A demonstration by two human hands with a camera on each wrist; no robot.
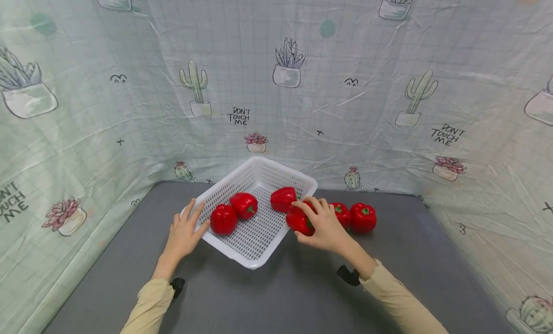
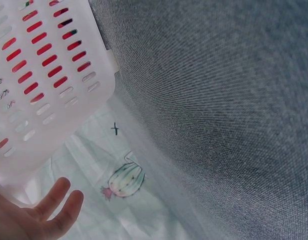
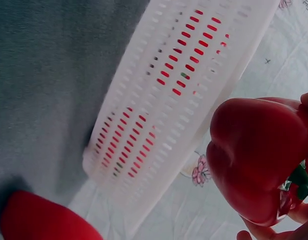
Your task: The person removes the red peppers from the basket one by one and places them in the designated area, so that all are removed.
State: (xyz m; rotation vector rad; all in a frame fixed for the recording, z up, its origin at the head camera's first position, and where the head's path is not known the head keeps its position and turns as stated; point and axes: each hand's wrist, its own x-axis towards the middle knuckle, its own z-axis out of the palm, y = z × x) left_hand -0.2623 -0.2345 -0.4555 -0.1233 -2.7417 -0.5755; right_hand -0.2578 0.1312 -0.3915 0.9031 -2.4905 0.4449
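White plastic basket (image 1: pixel 307 178) on the gray desk (image 1: pixel 250 303), three red bell peppers (image 1: pixel 223 220) inside.
The left hand (image 1: pixel 181 235), fingers apart, grips its left corner; the right hand (image 1: pixel 324 227) pinches another pepper (image 1: pixel 298 220) at the right rim, left of two desk peppers (image 1: pixel 363 218).

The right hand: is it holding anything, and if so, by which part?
Yes, the right hand holds a red bell pepper, gripped from opposite sides at the end with the green stem.
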